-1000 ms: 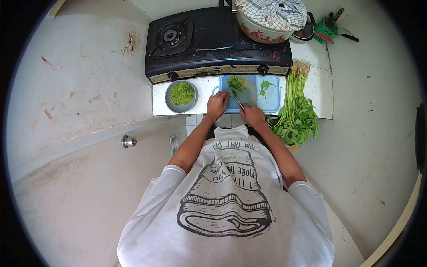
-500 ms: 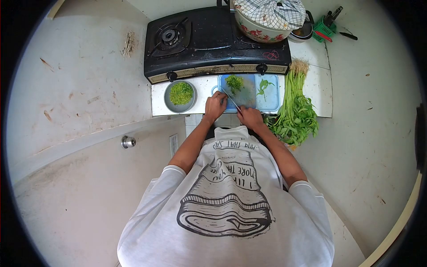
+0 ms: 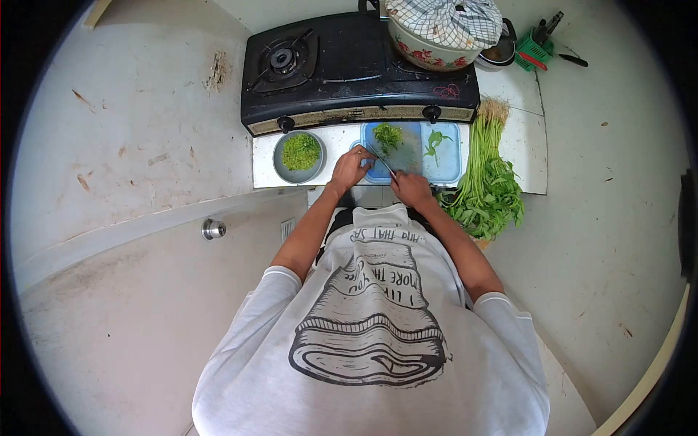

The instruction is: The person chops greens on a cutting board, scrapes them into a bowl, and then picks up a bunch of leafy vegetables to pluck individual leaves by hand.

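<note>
My right hand is closed round the handle of a knife, whose blade slants up and left over the blue cutting board. By the blade's tip, at the board's left edge, my left hand has its fingers curled together; what they pinch, if anything, is hidden. A small heap of chopped greens lies on the board just beyond the blade. Toward the board's right side rests a loose leafy sprig. Left of my left hand, a grey bowl holds finely chopped greens.
A large bunch of leafy stalks lies right of the board, its leaves hanging over the counter edge. Behind stands a black gas stove with a cloth-covered floral pot. A green basket with utensils sits at the back right.
The view has shifted slightly. My left hand has moved a little left relative to the board, with its fingers still curled by the blade. The knife and right hand look nearly unchanged.
</note>
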Motion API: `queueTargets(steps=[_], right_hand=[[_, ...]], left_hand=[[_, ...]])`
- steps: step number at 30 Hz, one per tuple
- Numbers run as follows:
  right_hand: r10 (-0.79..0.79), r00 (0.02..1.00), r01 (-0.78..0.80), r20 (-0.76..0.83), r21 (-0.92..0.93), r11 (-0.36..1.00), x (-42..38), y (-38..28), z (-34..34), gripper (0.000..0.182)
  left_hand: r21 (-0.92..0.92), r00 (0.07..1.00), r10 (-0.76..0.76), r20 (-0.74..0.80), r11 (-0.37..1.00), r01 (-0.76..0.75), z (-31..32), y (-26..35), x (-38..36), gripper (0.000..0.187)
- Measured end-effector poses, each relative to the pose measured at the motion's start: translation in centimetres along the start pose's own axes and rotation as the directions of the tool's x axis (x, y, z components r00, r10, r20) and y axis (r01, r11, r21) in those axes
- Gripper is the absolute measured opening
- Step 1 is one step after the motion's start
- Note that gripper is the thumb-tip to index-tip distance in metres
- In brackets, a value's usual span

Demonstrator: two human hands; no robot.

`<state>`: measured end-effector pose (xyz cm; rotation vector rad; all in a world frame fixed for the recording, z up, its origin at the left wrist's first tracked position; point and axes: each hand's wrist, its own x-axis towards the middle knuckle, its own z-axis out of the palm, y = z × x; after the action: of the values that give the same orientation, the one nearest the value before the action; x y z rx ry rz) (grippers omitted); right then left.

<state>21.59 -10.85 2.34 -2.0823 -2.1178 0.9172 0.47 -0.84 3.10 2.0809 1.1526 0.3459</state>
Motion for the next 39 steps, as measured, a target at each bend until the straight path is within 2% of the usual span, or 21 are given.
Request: queueTargets(steps=[2, 5, 8, 11, 14, 20, 26, 29, 32, 39], right_hand=[[0.002, 1.0, -0.002, 0.005, 0.01, 1.0, 0.2, 0.2, 0.3, 0.038], [-0.041, 0.995, 0.043, -0.085, 0.014, 0.999, 0.4, 0.9, 1.5, 0.036], [-0.04, 0.996, 0.042, -0.078, 0.027, 0.999, 0.4, 0.9, 1.4, 0.036], [0.003, 1.0, -0.003, -0.005, 0.042, 0.999, -0.1, 0.0, -0.3, 0.035], [0.001, 1.0, -0.001, -0.023, 0.033, 0.999, -0.1, 0.0, -0.2, 0.034], [-0.019, 0.998, 0.022, -0.052, 0.054, 0.998, 0.1, 0.9, 1.0, 0.037], [-0.016, 0.997, 0.021, -0.081, 0.063, 0.998, 0.1, 1.2, 1.3, 0.037], [-0.051, 0.994, 0.058, -0.098, 0.077, 0.995, -0.4, 1.2, 0.7, 0.036], [-0.033, 0.996, 0.039, -0.086, 0.077, 0.996, -0.5, 1.3, 0.9, 0.035], [-0.019, 0.996, 0.03, -0.091, 0.113, 0.993, -0.8, 1.6, 0.7, 0.035]], left_hand=[[0.021, 0.999, -0.008, 0.038, 1.0, 0.008, -0.3, 0.2, 0.2, 0.019], [0.067, 0.999, 0.001, 0.04, 0.998, -0.004, 0.2, -0.2, 0.4, 0.022], [0.094, 0.998, 0.059, 0.016, 0.994, -0.06, 0.3, -0.1, 0.4, 0.019], [0.137, 0.998, 0.068, -0.013, 0.988, -0.066, 1.1, -0.6, 0.5, 0.015], [0.146, 0.993, 0.104, -0.049, 0.985, -0.096, 1.4, -0.6, 0.7, 0.01], [0.219, 0.993, 0.116, -0.037, 0.97, -0.105, 1.0, 0.6, 0.9, 0.01], [0.227, 0.989, 0.083, -0.123, 0.972, -0.053, 2.2, 0.2, 0.6, 0.01], [0.248, 0.989, 0.097, -0.115, 0.966, -0.066, 2.3, 0.1, 0.4, 0.01], [0.225, 0.996, 0.05, -0.078, 0.974, -0.031, 2.2, 0.3, 0.2, 0.009], [0.399, 0.987, 0.16, -0.016, 0.906, -0.141, 2.2, 0.3, 0.1, 0.014]])
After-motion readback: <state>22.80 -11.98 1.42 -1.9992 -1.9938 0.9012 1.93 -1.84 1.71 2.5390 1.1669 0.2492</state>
